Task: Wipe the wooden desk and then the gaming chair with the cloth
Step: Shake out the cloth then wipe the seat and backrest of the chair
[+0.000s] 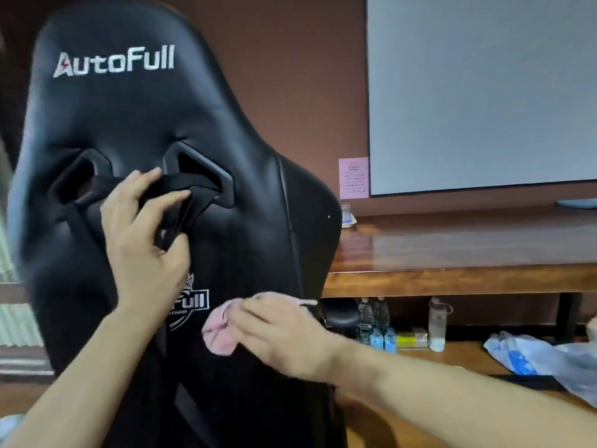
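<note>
Left hand (145, 240) grips the black strap (181, 189) on the gaming chair (129, 118); right hand (277, 334) holds the pink cloth (219, 334) bunched against the chair back, by the logo (190, 302); the cloth looks soft and light, so a bunched hold suits it.

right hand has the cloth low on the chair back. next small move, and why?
Probably slide the cloth left across the logo. The right hand holds it against the lower back of the chair, just right of the logo. The left hand grips the strap higher up, so nothing covers that patch.
</note>
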Action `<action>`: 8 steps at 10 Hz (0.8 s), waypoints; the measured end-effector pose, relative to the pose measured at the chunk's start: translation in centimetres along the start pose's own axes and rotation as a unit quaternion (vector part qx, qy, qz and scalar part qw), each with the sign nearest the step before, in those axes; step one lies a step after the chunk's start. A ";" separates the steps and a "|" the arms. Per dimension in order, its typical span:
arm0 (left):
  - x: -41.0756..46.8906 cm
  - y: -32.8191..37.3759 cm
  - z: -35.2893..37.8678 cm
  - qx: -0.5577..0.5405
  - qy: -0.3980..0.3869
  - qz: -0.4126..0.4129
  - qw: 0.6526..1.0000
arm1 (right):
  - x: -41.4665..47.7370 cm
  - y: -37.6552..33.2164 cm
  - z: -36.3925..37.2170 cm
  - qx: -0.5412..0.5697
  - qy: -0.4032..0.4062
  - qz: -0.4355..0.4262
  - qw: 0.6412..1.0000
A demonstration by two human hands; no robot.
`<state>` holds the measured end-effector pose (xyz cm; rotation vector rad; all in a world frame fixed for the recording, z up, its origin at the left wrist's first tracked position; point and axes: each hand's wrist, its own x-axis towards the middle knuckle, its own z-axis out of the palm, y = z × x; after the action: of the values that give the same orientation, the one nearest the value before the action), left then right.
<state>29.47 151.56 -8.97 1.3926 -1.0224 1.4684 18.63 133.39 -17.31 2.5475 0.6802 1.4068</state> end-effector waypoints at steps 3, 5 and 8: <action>0.3 0.6 -0.6 -0.005 -0.051 -0.085 0.995 | 6.8 1.9 -2.0 -0.102 0.242 0.144 0.954; 0.9 0.3 -2.1 0.033 -0.108 -0.081 0.990 | -7.3 -4.9 6.0 -0.201 -0.078 0.091 0.972; 0.6 -0.6 -3.6 0.062 -0.126 -0.095 0.986 | 14.6 4.1 -6.0 -0.110 0.202 0.103 0.968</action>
<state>28.90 155.16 -8.55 1.7488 -0.9344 1.2560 21.58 135.95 -1.43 2.2296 0.2877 1.9795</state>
